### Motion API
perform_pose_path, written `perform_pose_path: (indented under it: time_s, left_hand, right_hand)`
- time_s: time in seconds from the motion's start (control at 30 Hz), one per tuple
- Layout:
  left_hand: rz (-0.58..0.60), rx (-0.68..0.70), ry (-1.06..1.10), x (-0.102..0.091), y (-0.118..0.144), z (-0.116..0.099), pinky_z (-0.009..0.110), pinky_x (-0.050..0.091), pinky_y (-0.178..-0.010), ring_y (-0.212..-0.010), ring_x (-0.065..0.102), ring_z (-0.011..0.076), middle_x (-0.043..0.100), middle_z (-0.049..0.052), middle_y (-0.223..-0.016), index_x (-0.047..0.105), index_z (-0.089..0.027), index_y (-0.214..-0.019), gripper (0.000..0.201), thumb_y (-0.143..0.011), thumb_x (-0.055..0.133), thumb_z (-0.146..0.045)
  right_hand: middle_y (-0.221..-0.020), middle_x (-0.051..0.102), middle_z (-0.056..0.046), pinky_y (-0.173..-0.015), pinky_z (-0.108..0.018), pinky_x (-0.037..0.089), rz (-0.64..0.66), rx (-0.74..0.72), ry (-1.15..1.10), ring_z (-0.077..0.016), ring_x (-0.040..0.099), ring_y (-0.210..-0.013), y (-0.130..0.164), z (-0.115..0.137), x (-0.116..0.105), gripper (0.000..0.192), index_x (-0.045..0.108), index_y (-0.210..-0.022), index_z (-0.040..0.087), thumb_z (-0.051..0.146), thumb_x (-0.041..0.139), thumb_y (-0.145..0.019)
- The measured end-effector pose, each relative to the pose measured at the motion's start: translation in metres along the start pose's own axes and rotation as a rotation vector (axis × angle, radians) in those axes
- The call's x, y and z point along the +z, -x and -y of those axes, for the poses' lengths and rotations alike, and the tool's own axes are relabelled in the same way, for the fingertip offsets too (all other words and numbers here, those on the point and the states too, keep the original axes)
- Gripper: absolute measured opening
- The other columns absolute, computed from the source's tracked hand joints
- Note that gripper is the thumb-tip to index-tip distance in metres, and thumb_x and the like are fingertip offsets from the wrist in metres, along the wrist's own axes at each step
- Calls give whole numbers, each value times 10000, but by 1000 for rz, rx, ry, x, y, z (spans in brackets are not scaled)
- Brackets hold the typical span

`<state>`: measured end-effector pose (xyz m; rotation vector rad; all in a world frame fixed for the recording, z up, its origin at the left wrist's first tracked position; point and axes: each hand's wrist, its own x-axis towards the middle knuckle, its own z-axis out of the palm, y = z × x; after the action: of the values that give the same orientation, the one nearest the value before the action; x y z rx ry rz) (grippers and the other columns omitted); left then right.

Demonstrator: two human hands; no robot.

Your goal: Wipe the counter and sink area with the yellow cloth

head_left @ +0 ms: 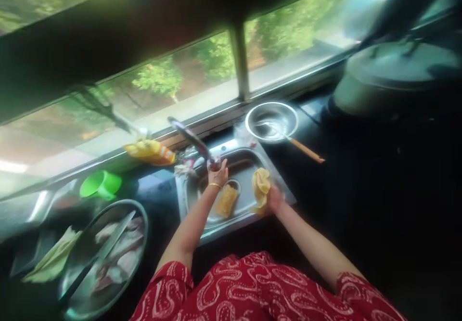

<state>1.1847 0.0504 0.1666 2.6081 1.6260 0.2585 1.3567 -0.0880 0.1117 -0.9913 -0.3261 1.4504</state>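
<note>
Yellow cloth [261, 185] gripped in right hand [275, 199]; left hand [218, 173] at faucet [195, 140].

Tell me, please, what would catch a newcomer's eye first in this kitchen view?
Probably the steel sink at centre, where the left hand reaches up to the tap's spout while the right hand holds a crumpled yellow cloth. Next, the bright green cup under the window at left, and the large round tray of pale pieces near the lower left.
</note>
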Motion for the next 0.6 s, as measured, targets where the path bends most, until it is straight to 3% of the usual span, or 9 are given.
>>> perform_pose_path:
  time_s: [0.17, 0.23, 0.3, 0.37, 0.47, 0.53, 0.6]
  left_hand:
    - [-10, -82, -76, -40, -7, 116, 524, -10, -1188, -1486, 117, 269, 255, 140, -1576, 357, -117, -1477, 616, -863, 387, -150]
    - [49, -121, -79, -48, -15, 150, 518, 2, -1187, -1480, 137, 284, 259, 158, -1571, 336, -96, -1484, 618, -874, 393, -177]
    - [87, -149, -75, -49, -18, 167, 509, 12, -1187, -1476, 147, 286, 265, 160, -1568, 362, -100, -1469, 594, -887, 406, -209]
    - [75, -174, -70, -45, -12, 163, 540, 12, -1176, -1482, 103, 305, 243, 152, -1578, 416, -128, -1440, 562, -890, 439, -242]
    - [59, -171, 80, -25, 8, 122, 616, 119, -1136, -1456, 158, 377, 308, 142, -1552, 520, -201, -1361, 505, -873, 523, -331]
    - [120, -124, 373, -2, 23, 85, 579, 276, -1095, -1360, 371, 363, 462, 140, -1447, 566, -222, -1304, 456, -867, 550, -352]
    - [151, -146, 776, 22, 34, 54, 476, 388, -1048, -1219, 530, 291, 578, 145, -1309, 546, -187, -1306, 459, -865, 560, -311]
  right_hand:
    - [-1201, 647, -87, -1041, -423, 448, 165, 12, 85, -247, 554, -1221, -42, -32, 65, 447, 581, -1125, 225, 518, 457, -811]
    - [-1276, 611, -82, -1051, -420, 443, 207, -18, 92, -237, 516, -1269, -45, -34, 84, 494, 550, -1209, 219, 518, 436, -833]
    - [-1330, 577, -87, -1042, -420, 452, 229, -17, 96, -233, 491, -1296, -43, -32, 99, 547, 515, -1271, 207, 546, 375, -864]
    - [-1354, 558, -108, -1026, -418, 465, 214, 8, 96, -235, 489, -1298, -39, -31, 110, 621, 496, -1290, 183, 601, 282, -884]
    - [-1308, 587, -140, -987, -430, 486, 200, 44, 107, -255, 526, -1256, -36, -34, 119, 705, 509, -1251, 164, 676, 205, -873]
    - [-1238, 629, -136, -955, -432, 500, 207, 46, 151, -269, 564, -1202, -38, -38, 122, 668, 538, -1194, 179, 691, 276, -856]
    - [-1165, 662, -116, -935, -410, 503, 190, 24, 233, -268, 600, -1134, -42, -40, 120, 565, 566, -1136, 194, 646, 421, -829]
